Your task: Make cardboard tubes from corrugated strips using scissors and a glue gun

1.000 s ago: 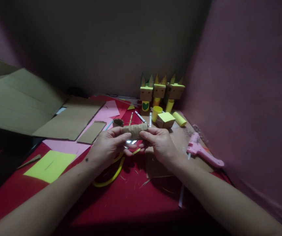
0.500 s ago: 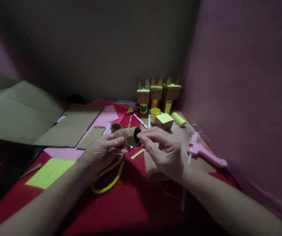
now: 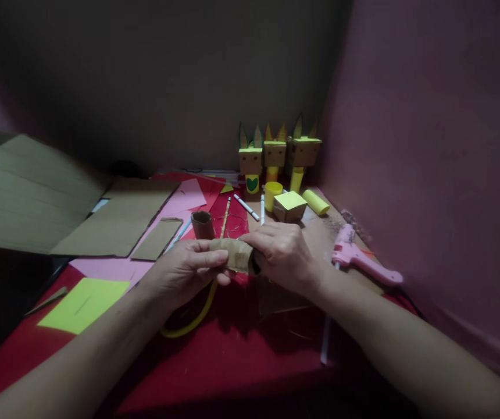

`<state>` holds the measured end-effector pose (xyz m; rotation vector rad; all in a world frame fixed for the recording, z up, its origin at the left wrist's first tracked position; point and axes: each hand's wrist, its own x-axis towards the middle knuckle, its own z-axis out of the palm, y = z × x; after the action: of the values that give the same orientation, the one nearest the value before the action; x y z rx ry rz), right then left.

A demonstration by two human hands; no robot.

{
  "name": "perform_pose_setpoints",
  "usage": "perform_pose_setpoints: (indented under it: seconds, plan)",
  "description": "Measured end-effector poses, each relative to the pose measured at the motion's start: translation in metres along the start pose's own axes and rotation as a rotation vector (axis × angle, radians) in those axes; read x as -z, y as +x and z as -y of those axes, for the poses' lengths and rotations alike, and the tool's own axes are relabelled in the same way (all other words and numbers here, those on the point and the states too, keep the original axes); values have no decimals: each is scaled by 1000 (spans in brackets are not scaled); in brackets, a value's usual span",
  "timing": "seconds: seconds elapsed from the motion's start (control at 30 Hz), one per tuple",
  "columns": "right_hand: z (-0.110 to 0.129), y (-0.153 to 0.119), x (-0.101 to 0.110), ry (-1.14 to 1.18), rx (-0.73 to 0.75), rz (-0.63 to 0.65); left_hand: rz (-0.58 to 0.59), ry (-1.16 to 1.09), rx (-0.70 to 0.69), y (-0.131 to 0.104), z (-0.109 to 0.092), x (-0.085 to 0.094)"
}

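A brown cardboard tube (image 3: 232, 255) lies sideways between my hands over the red tablecloth (image 3: 232, 361). My left hand (image 3: 180, 270) is closed round its left part, thumb on top. At the tube's right end, the fingers of my right hand (image 3: 287, 253) grip the rim; their tips are partly hidden. Another cardboard tube (image 3: 202, 226) stands upright just behind my left hand. Below the held tube curves a yellow loop (image 3: 200, 320), partly covered by my left hand.
Right of my right hand lies a pink glue gun (image 3: 349, 255). Farther back are a small box with a yellow top (image 3: 290, 208), yellow tubes (image 3: 315, 202) and three eared box figures (image 3: 250, 160). Cardboard sheets (image 3: 114, 221) and yellow paper (image 3: 85, 305) lie left.
My right hand has moved in from the tube's opening to grip its right end. The tube has shifted slightly right and down, and the view has tilted a little.
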<state>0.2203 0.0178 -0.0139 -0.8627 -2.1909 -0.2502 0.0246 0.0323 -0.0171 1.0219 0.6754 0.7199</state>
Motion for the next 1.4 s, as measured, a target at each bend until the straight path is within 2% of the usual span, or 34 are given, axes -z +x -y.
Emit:
perform_pose_setpoints:
  seconds: [0.2,0.33,0.43,0.53,0.63,0.73,0.8,0.87,0.93,1.03,1.1,1.17,1.27,1.4]
  plan:
    - [5,4,-2,19,-148,78,-5,-36,55,2,-1,8]
    - [2,3,-4,69,-85,88,-58,-40,127,1,-1,12]
    - [-2,1,-5,116,-11,166,-73,-36,138,-1,-1,9]
    - [-3,-1,-7,179,-77,201,-77,-32,147,-2,-3,5]
    - [-3,0,-7,394,-247,204,-90,-45,136,-2,-3,4]
    - [-4,2,-1,790,-425,248,-108,-84,126,-3,-5,7]
    - [-6,4,5,1028,-415,306,-153,-148,132,-3,-7,8]
    - [-6,5,8,1105,-309,342,-191,-209,145,-3,-10,7]
    - [-2,5,7,998,-220,283,-189,-232,152,-3,-12,4]
    - [8,3,0,731,-188,50,-177,-258,131,-4,-15,0]
    - [14,1,-5,582,-173,-119,-214,-284,120,-5,-17,-1]
    - [18,0,-7,479,-160,-220,-259,-302,108,-6,-17,-1]
    - [21,-1,-8,461,-191,-229,-292,-318,85,-6,-17,-1]
    - [25,-1,-9,623,-353,-171,-254,-317,59,-5,-12,0]
